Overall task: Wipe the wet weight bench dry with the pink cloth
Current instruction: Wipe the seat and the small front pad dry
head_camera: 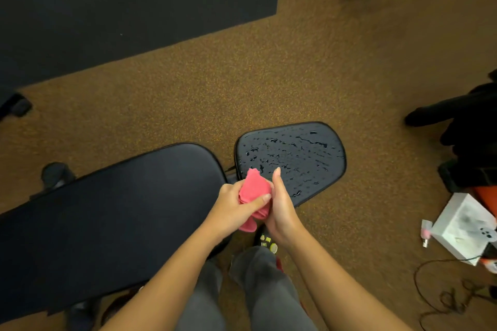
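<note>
The pink cloth point(255, 188) sits bunched above the beaded seat pad's point(298, 158) near edge. The left hand point(236, 204) pinches it; the right hand point(281, 209) seemingly clasps its far side, fingers mostly hidden. Soft, light and limp, it is best gripped wadded.

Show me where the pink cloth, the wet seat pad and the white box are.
pink cloth point(255, 188): head view, on its bunched upper part.
wet seat pad point(298, 156): head view, middle of its droplet-covered top.
white box point(457, 226): head view, on its top face.
</note>
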Demonstrator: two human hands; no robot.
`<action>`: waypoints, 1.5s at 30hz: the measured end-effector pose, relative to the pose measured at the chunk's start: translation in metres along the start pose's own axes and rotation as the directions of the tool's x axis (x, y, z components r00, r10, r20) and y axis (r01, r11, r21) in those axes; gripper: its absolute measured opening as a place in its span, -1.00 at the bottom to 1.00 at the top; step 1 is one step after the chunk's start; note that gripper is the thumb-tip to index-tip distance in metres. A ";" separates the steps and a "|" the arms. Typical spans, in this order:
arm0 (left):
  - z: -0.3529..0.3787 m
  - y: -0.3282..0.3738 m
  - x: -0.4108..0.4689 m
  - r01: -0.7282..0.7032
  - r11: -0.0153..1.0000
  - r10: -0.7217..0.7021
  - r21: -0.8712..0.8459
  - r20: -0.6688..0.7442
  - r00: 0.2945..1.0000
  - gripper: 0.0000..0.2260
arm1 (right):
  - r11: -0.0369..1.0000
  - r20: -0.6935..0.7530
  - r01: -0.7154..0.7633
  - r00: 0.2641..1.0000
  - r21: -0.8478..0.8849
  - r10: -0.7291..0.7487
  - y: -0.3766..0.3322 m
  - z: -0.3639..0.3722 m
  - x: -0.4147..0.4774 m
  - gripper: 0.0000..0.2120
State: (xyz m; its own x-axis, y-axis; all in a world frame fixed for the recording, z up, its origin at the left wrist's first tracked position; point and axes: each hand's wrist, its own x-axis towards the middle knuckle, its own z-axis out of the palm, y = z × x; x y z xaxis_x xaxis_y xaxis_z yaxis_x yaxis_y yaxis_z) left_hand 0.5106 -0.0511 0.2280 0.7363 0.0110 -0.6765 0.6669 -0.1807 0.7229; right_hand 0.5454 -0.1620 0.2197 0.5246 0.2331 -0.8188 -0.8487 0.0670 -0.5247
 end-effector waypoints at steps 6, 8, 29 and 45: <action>0.029 0.035 0.008 0.074 0.970 -0.099 -0.234 -0.097 0.990 -0.83 | 0.992 0.085 0.026 0.996 -0.120 -0.016 -0.032 -0.040 -0.006 -0.51; 0.035 0.043 0.010 0.093 0.937 -0.129 -0.337 -0.086 0.988 -0.87 | 0.977 0.123 0.049 0.992 -0.208 -0.024 -0.040 -0.049 -0.008 -0.38; 0.049 0.069 0.055 0.148 0.897 -0.197 -0.417 -0.075 0.978 -0.65 | 0.997 -0.021 -0.034 0.999 -0.063 0.033 -0.065 -0.060 0.036 -0.60; 0.002 0.007 0.132 0.357 0.836 -0.201 0.417 -0.373 0.906 -0.32 | 0.905 -0.201 0.090 0.962 -0.416 -0.188 -0.061 -0.063 0.113 -0.62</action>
State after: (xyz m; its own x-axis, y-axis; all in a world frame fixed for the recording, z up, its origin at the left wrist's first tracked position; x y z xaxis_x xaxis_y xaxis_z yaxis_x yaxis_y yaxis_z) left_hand 0.6122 -0.0527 0.1434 0.5754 0.4135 -0.7056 0.7729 -0.5570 0.3039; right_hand 0.6608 -0.2013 0.1442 0.6772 0.0169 -0.7356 -0.6929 -0.3216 -0.6453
